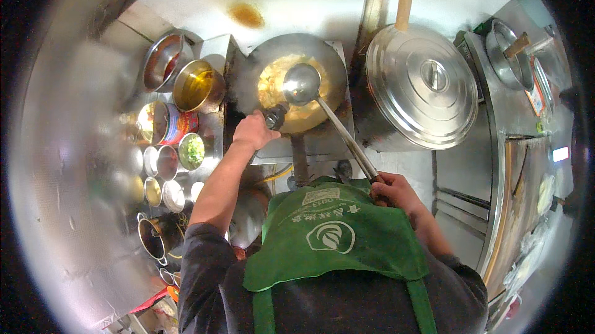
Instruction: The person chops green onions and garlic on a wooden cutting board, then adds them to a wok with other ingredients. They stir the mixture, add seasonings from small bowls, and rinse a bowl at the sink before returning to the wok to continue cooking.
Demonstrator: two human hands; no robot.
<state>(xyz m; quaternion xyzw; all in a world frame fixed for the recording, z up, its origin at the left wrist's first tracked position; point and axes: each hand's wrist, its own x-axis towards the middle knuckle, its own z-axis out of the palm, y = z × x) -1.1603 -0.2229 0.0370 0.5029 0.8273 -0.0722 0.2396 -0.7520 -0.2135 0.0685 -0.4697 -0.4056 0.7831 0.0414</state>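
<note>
A steel wok (246, 71) holds pale yellow food (269, 83) in a cloudy liquid. Its dark handle (300, 159) points toward me. My right hand (394, 190), near the apron, grips the end of a long-handled steel ladle (346, 136). The ladle's round bowl (302, 83) is over the middle of the wok and hides some of the food. At the wok's near left rim, my left hand (255, 133) is closed around a dark object (275, 116). Whether that is a cloth or a bottle I cannot tell.
Left of the wok are a bowl of red sauce (162, 64), a pot of yellow oil (197, 85), a large can (169, 122), chopped greens (191, 151) and several small tins. A big lidded pot (423, 87) stands right, before a counter with a metal basin (509, 62) and wooden board (520, 203).
</note>
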